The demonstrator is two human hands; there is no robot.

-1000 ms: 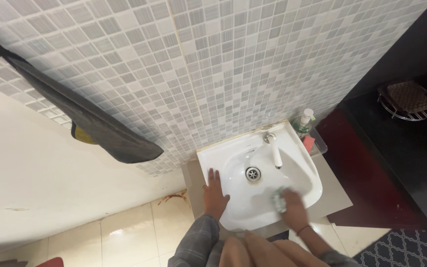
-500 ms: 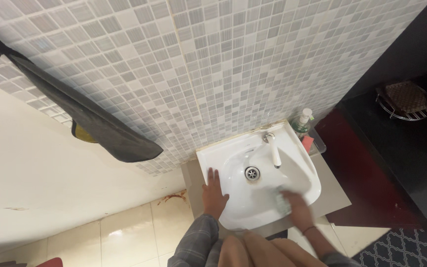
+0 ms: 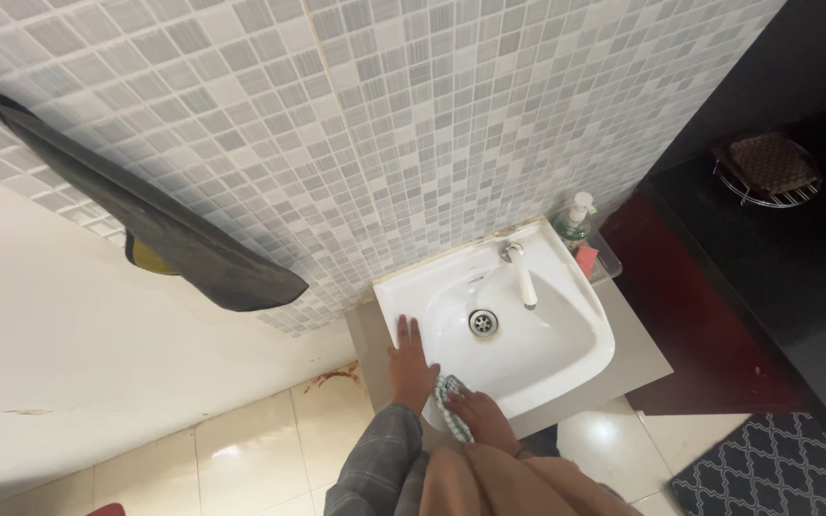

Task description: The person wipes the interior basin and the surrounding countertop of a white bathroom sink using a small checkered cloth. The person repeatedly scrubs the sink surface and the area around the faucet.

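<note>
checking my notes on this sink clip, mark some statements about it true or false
1. The left hand rests flat on the sink rim. True.
2. The right hand presses a cloth at the sink's near edge. True.
3. Water runs from the faucet. False: no stream shows.
4. The soap bottle stands in the basin. False: it stands at the back corner by the tiled wall.
5. The drain is covered by the cloth. False: it lies bare.
</note>
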